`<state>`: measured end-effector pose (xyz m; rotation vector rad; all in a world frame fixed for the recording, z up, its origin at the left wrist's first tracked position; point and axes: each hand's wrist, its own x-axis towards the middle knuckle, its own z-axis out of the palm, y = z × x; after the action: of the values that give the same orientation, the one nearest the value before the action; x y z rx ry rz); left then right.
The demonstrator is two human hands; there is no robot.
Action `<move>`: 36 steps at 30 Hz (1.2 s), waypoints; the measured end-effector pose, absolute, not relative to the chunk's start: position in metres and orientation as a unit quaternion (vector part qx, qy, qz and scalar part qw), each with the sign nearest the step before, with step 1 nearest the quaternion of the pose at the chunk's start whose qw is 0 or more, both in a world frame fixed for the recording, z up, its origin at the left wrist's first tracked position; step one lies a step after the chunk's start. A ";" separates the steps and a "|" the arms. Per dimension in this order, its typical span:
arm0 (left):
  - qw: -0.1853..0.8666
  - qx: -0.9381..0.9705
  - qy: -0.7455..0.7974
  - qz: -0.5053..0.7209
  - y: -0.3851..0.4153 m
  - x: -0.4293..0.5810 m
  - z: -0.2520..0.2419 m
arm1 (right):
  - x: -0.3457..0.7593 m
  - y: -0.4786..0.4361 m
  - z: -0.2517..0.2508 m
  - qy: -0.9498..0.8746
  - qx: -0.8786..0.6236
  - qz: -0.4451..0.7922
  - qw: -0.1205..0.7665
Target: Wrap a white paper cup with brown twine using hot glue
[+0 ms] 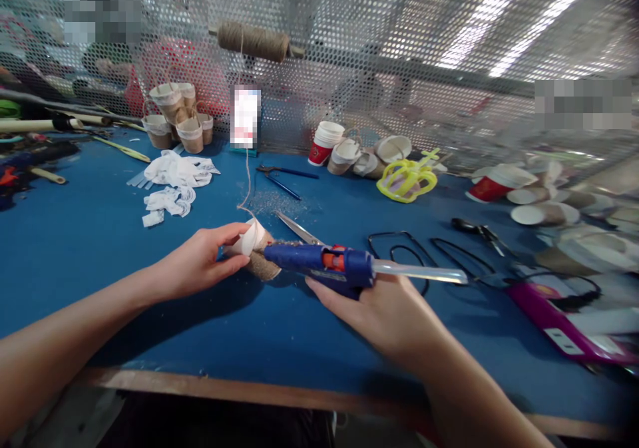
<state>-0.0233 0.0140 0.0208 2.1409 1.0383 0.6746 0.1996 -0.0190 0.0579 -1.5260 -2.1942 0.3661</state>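
Note:
My left hand (207,255) is closed on a small paper cup (251,238) that is tipped on its side above the blue table, its lower part wrapped in brown twine. My right hand (372,301) grips a blue glue gun (319,261), with a clear glue stick (424,272) poking out of its back end. The gun's nozzle end meets the wrapped part of the cup; whether they touch cannot be made out. A strand of twine (248,178) runs down to the cup. Scissors (299,228) lie behind the gun.
A twine spool (253,40) hangs on the mesh. Wrapped cups (190,134), white lace scraps (180,168), pliers (284,178), red cups (325,143) and a yellow crown-shaped piece (407,180) stand or lie behind. Black cable (404,235) and a magenta power strip (559,321) are at right.

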 end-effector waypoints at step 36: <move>0.339 0.804 0.410 0.266 0.015 -0.025 0.016 | 0.209 -0.010 0.056 -0.745 -0.601 0.187 0.222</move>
<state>-0.0247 0.0146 0.0159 2.0949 1.0671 0.6917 0.2094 -0.0104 0.0564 -1.6603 -2.0585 0.5158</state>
